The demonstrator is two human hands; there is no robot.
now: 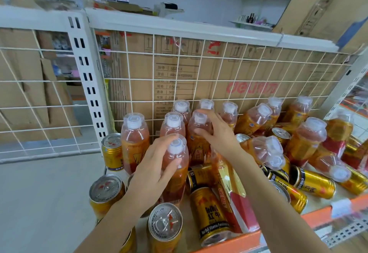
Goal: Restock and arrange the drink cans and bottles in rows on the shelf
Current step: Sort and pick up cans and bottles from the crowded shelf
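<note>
Several clear bottles of red drink with white caps and gold cans crowd the shelf [318,211] with its orange front edge. My left hand [153,171] grips an upright bottle [176,165] near the front, fingers curled round its shoulder. My right hand [217,133] grips the top of another upright bottle [196,139] just behind it. More bottles [134,135] stand upright at the back left. To the right, bottles [306,139] and cans [314,181] lean or lie in a jumble. A bottle lies flat under my right forearm.
A white wire grid [199,77] backs the shelf, with cardboard boxes behind it. Upright cans [165,225] stand at the front left. A white slotted post [87,85] rises at the left. A price tag holder [341,207] sits on the front edge.
</note>
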